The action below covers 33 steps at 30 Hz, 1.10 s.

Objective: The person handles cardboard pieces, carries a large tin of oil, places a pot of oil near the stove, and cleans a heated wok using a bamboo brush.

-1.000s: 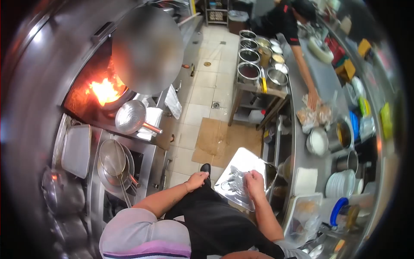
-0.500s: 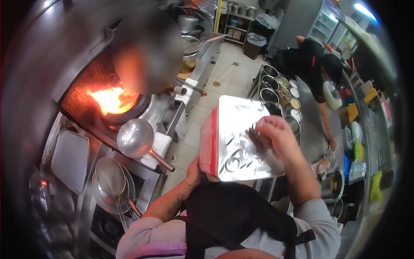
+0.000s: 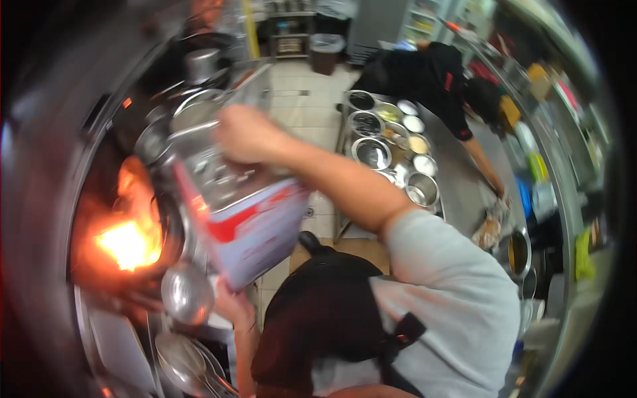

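Spanning the space between the two hands in the head view, a boxy tin (image 3: pixel 262 222) is held up in front of the body, with the flame (image 3: pixel 129 245) off to its left. At its silvery top the right hand (image 3: pixel 245 132) is curled into a fist, apparently around a handle that is hidden. The lower end is met by the left hand (image 3: pixel 229 302); how far those fingers are closed cannot be told. The long axis is judged to run from the fist toward the lower hand, the top being tilted forward and flameward, the base pointed back toward the apron (image 3: pixel 325 285). The metal ladle (image 3: pixel 188 294) is approached more nearly by the left hand.
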Tool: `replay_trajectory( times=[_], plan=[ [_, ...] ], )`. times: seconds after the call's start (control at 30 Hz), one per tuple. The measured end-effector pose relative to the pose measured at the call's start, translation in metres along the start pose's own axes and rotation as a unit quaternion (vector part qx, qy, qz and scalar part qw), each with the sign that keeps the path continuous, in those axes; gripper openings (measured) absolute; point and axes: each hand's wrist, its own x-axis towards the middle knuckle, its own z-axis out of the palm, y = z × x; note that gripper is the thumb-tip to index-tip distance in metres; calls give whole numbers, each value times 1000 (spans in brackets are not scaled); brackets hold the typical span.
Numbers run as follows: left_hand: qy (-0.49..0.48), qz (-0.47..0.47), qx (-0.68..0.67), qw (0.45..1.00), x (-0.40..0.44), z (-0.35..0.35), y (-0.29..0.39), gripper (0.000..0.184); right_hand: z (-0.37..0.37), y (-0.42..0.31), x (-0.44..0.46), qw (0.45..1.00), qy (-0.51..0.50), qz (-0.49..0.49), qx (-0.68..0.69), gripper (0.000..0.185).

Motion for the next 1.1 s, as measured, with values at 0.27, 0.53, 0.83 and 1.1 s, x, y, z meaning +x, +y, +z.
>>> replay_trajectory(
  times=[0.27,0.53,0.83,1.1],
  plan=[
    [120,60,75,988,49,83,36,47,11,54,123,985,-23,-85,147,22],
    [140,88,72,984,34,114,47,61,25,72,199,971,-66,-150,175,16],
    [242,89,125,958,35,208,67,53,51,114,290,959,-130,-139,208,17],
    [270,124,133,946,16,221,86,49,81,124,308,950,-131,-141,245,19]
  ],
)
